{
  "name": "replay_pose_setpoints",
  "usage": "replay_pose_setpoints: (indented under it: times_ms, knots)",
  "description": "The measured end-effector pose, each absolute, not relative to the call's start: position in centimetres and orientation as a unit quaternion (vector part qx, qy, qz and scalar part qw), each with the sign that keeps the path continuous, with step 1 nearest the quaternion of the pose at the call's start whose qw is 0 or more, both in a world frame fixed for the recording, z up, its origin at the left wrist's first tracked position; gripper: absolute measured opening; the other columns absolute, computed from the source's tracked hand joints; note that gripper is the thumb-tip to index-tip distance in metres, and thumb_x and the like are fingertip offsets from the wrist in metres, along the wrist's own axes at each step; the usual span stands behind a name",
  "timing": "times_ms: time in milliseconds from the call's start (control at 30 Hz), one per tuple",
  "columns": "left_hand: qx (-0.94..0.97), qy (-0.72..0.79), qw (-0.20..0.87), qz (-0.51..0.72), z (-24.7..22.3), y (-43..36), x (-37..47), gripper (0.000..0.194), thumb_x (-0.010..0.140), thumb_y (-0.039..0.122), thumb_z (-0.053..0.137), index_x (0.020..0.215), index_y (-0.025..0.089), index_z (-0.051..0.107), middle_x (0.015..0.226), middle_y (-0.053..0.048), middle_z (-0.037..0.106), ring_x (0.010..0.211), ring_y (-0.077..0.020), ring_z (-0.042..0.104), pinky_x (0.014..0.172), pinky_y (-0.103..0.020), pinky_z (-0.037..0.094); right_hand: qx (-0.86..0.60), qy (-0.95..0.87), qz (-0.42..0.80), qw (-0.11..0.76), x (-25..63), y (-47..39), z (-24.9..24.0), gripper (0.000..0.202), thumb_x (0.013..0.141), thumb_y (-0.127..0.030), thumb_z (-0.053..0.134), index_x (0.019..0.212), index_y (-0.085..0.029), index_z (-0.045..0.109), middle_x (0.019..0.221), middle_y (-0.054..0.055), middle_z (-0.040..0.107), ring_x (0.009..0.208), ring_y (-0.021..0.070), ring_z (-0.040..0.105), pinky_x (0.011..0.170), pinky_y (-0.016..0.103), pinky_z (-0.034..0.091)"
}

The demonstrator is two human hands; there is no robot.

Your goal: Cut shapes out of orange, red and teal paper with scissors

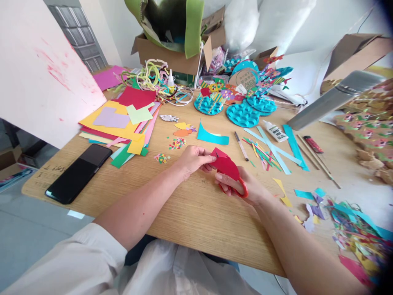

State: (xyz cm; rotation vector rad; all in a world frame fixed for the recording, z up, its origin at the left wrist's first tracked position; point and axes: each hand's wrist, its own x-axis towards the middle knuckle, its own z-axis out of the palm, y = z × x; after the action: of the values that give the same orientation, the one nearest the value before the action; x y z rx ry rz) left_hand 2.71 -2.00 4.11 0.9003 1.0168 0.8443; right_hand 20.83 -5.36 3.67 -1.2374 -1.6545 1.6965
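My left hand (195, 159) pinches the left end of a piece of red paper (227, 166) above the middle of the table. The paper's upper right edge is curved. My right hand (242, 185) is closed around red-handled scissors (245, 189) at the paper's lower right; the blades are mostly hidden behind the paper. Beyond my hands lies a blue paper piece (211, 135) with a curved edge. Yellow and orange paper fish shapes (183, 132) and small piles of coloured dots (177, 143) lie to the left of it.
A black phone (79, 173) and stacked coloured paper (107, 119) lie left. A pen (241, 146), paper strips (264, 153), a glue bottle (275, 131) and a grey flask (334, 100) are right. Paper scraps (359, 233) cover the right corner; blue decorated discs (242, 114) stand behind.
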Motion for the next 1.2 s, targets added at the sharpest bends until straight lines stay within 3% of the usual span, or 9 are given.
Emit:
replay_pose_setpoints:
  times_ms: [633, 900, 1200]
  knots:
    - [0.399, 0.451, 0.71, 0.366, 4.03, -1.94, 2.65, 0.01, 0.077, 0.009, 0.069, 0.068, 0.008, 0.068, 0.058, -0.006, 0.068, 0.046, -0.0093, 0.058, 0.051, -0.022, 0.048, -0.461, -0.606, 0.615, 0.204, 21.02, -5.21, 3.92, 0.044, 0.073, -0.05, 0.077, 0.057, -0.017, 0.054, 0.049, -0.002, 0.052, 0.041, 0.0082, 0.047, 0.041, 0.022, 0.028]
    - [0.391, 0.44, 0.721, 0.365, 3.83, -1.94, 2.61, 0.011, 0.078, 0.01, 0.068, 0.067, 0.009, 0.068, 0.058, -0.006, 0.068, 0.045, -0.0097, 0.059, 0.052, -0.022, 0.049, -0.464, -0.599, 0.616, 0.216, 21.28, -5.25, 3.45, 0.036, 0.074, -0.047, 0.076, 0.068, -0.017, 0.057, 0.049, -0.003, 0.053, 0.04, 0.0091, 0.048, 0.04, 0.022, 0.028]
    - [0.385, 0.434, 0.73, 0.362, 3.78, -1.93, 2.53, 0.009, 0.075, 0.013, 0.072, 0.069, 0.008, 0.068, 0.061, -0.007, 0.069, 0.047, -0.0102, 0.06, 0.054, -0.023, 0.05, -0.474, -0.606, 0.6, 0.22, 21.02, -5.3, 3.83, 0.039, 0.074, -0.048, 0.076, 0.063, -0.016, 0.056, 0.047, -0.003, 0.052, 0.04, 0.0085, 0.046, 0.041, 0.022, 0.029]
